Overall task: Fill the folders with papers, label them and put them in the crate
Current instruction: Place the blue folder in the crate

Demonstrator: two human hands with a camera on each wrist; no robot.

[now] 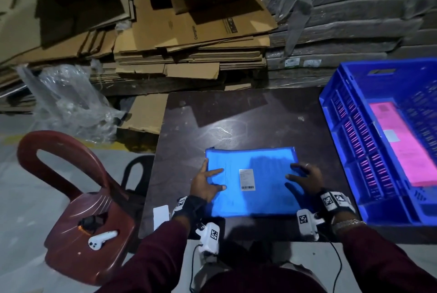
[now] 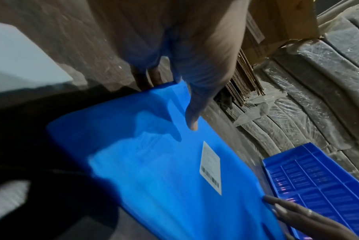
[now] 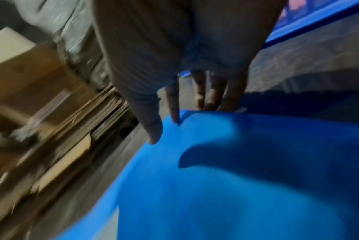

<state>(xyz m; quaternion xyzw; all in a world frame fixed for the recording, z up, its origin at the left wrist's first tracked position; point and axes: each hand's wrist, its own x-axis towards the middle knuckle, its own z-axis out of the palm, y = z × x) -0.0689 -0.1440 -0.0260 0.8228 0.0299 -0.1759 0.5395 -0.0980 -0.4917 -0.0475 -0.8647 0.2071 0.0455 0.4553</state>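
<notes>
A blue folder (image 1: pixel 255 195) lies on the dark table (image 1: pixel 236 122) with a white barcode label (image 1: pixel 247 179) stuck at its middle. My left hand (image 1: pixel 205 184) holds the folder's left edge. In the left wrist view its thumb lies on the blue folder (image 2: pixel 153 162) and its fingers reach under the corner. My right hand (image 1: pixel 305 178) holds the right edge. In the right wrist view its thumb and forefinger rest on the blue folder (image 3: pixel 236 178) and its other fingers pass behind the edge. The blue crate (image 1: pixel 335 127) stands at the table's right, with a pink folder (image 1: pixel 406 146) inside it.
A red plastic chair (image 1: pixel 71 198) to the left carries a white controller (image 1: pixel 101 239). A white slip (image 1: pixel 161 214) lies at the table's left edge. Flattened cardboard (image 1: pixel 189 56), plastic wrap (image 1: pixel 71 98) and wrapped stacks (image 1: pixel 354 20) fill the space behind the table.
</notes>
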